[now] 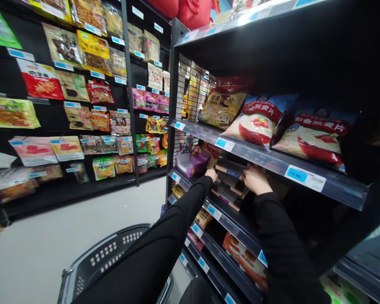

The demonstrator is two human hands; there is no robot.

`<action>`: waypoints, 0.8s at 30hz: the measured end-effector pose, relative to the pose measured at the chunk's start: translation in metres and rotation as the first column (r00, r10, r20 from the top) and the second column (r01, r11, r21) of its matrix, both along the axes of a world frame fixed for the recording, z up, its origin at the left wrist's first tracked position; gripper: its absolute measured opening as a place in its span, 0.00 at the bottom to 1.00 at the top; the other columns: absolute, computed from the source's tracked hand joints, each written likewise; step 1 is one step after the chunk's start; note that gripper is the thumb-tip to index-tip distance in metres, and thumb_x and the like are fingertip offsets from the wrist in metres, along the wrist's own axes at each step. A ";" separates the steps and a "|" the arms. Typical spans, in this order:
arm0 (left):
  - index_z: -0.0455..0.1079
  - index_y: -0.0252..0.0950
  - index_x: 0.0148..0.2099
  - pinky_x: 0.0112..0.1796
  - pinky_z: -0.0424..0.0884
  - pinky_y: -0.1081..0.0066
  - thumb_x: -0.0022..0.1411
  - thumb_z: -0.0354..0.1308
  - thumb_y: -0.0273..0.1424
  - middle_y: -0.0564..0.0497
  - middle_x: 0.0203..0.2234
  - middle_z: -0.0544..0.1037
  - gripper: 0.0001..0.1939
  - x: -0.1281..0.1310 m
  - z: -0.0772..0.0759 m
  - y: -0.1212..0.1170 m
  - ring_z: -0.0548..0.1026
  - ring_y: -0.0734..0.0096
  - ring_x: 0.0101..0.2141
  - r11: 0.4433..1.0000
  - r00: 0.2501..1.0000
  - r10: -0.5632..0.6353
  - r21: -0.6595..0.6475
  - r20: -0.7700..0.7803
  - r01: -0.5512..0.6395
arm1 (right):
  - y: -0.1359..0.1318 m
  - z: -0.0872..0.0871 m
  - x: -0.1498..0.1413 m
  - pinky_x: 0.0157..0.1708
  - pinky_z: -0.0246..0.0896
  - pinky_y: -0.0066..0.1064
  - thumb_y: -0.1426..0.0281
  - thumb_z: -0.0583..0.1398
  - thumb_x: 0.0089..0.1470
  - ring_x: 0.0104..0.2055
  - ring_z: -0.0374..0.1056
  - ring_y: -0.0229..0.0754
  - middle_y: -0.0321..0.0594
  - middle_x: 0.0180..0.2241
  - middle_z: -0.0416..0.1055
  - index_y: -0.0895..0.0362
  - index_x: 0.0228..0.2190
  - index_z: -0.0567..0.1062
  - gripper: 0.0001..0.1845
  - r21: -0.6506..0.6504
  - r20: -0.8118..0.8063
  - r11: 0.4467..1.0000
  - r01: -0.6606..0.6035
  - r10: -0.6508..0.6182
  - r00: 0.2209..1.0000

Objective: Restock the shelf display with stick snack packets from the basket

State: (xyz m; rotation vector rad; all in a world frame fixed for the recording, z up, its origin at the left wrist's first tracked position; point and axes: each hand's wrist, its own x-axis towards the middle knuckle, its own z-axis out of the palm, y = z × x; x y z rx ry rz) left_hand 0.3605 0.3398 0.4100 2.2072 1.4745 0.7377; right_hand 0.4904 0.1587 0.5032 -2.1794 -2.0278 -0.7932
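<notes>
A person in black sleeves is reaching with both hands into a dark store shelf (190, 181), the second tier under a row of oat bags (256, 122). The hands are working at a stack of flat boxes (229, 179) lying on that shelf, just right of a purple box (194, 162).

To do this well, the stack wants steadying from both ends, with the boxes kept level and squared against the shelf lip so none slide off.

The left hand (211, 174) is resting at the stack's left end, fingers curled; whether they are gripping a box cannot be told. The right hand (256, 179) is pressing against the stack's right side, its fingers tucked in among the boxes and mostly hidden, so their spread is unclear.

A black basket (104, 257) is sitting below, near the floor.
</notes>
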 end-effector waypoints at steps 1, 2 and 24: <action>0.56 0.24 0.57 0.44 0.66 0.73 0.59 0.53 0.33 0.34 0.45 0.72 0.26 0.000 -0.001 0.000 0.72 0.61 0.46 1.000 1.000 0.002 0.004 0.008 -0.002 | 0.000 -0.001 -0.003 0.51 0.42 0.47 0.69 0.53 0.52 0.56 0.50 0.56 0.53 0.52 0.62 0.59 0.35 0.76 0.14 0.021 0.007 1.000 -0.005 0.005 1.000; 0.56 0.24 0.56 0.44 0.66 0.73 0.59 0.53 0.34 0.33 0.45 0.73 0.26 -0.001 -0.002 -0.001 0.73 0.60 0.46 1.000 1.000 0.002 0.009 0.017 -0.002 | 0.000 -0.003 -0.006 0.51 0.40 0.49 0.69 0.53 0.53 0.56 0.49 0.57 0.53 0.52 0.62 0.59 0.35 0.76 0.14 0.040 0.018 0.999 -0.010 0.010 1.000; 0.60 0.28 0.53 0.48 0.64 0.67 0.55 0.57 0.38 0.34 0.46 0.71 0.27 0.000 -0.020 0.000 0.69 0.55 0.49 0.996 0.985 -0.026 0.083 0.170 0.012 | 0.021 -0.013 -0.011 0.50 0.37 0.50 0.69 0.53 0.52 0.55 0.49 0.56 0.54 0.51 0.63 0.62 0.36 0.76 0.15 0.072 0.050 0.997 0.005 -0.008 0.999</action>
